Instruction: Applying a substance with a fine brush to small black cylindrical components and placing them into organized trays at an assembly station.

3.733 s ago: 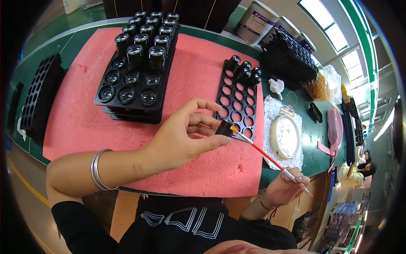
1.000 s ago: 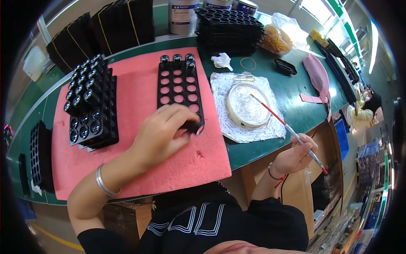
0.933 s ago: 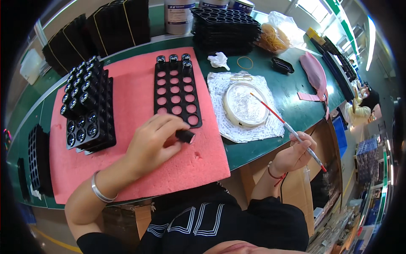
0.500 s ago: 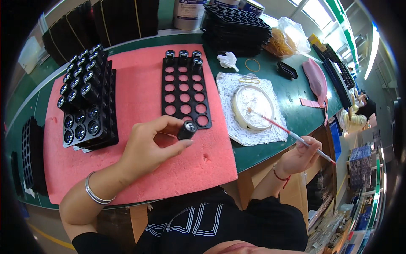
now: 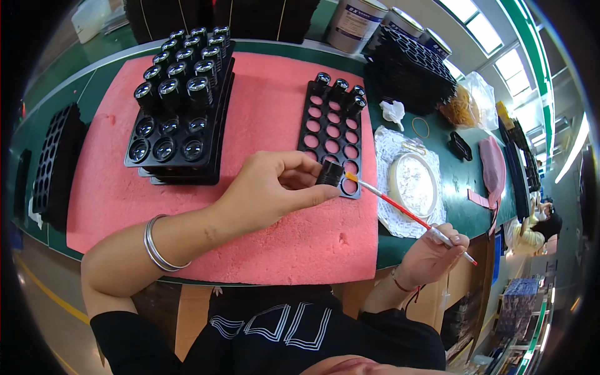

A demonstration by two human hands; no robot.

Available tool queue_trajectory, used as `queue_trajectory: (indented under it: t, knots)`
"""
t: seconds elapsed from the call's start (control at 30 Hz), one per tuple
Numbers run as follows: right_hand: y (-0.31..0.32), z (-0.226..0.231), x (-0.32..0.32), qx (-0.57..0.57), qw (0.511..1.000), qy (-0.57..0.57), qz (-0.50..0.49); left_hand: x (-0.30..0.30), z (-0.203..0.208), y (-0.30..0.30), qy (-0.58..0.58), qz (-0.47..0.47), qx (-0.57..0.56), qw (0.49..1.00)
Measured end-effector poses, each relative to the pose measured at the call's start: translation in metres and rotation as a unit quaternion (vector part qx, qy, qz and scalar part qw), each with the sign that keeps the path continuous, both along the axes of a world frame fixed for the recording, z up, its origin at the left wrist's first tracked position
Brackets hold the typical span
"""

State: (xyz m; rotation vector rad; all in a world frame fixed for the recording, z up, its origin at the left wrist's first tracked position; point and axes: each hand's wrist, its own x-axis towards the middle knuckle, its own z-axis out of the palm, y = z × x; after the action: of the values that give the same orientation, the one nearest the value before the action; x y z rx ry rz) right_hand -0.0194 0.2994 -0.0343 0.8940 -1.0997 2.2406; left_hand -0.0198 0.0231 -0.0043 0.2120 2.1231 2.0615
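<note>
Between thumb and fingers, my left hand point(image 5: 269, 187) grips a short black cylinder point(image 5: 329, 174), tilted over the near end of a black tray with round holes point(image 5: 323, 129). My right hand point(image 5: 435, 253) is closed around the handle of a thin red and silver paintbrush point(image 5: 400, 208). Its bristle tip is at the cylinder's right side, apparently touching it. Several similar cylinders stand upright at the tray's far end. Right of the tray, a round white dish point(image 5: 414, 185) rests on printed paper point(image 5: 400, 224).
Stacked black trays point(image 5: 178, 153) full of shiny-topped cylinders stand left on the pink foam mat point(image 5: 262, 247). Behind are metal cans point(image 5: 356, 25) and more empty trays point(image 5: 409, 62). A bag of rubber bands point(image 5: 462, 106) and a pink pouch point(image 5: 493, 165) lie at the right.
The paintbrush has moved from the white dish to the black cylinder. My left hand has turned the cylinder from upright to tilted. The whole view has shifted.
</note>
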Motion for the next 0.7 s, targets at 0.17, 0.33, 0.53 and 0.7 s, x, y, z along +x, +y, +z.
queue_trajectory:
  t: [0.17,0.33,0.53,0.7]
  knots:
    - [-0.006,0.001,0.0,0.043,0.999,-0.004,-0.029,0.001,-0.001,0.0,0.015,-0.003,0.007,1.0]
    - [-0.005,-0.002,0.0,0.089,0.99,-0.003,-0.107,0.0,0.0,-0.001,0.017,-0.009,0.018,1.0]
    - [-0.008,-0.005,-0.001,0.106,0.976,0.017,-0.19,0.0,-0.004,0.0,-0.008,-0.021,0.12,0.993]
    - [-0.009,-0.004,0.0,0.11,0.973,0.017,-0.202,0.0,-0.004,-0.001,0.003,-0.045,0.153,0.987]
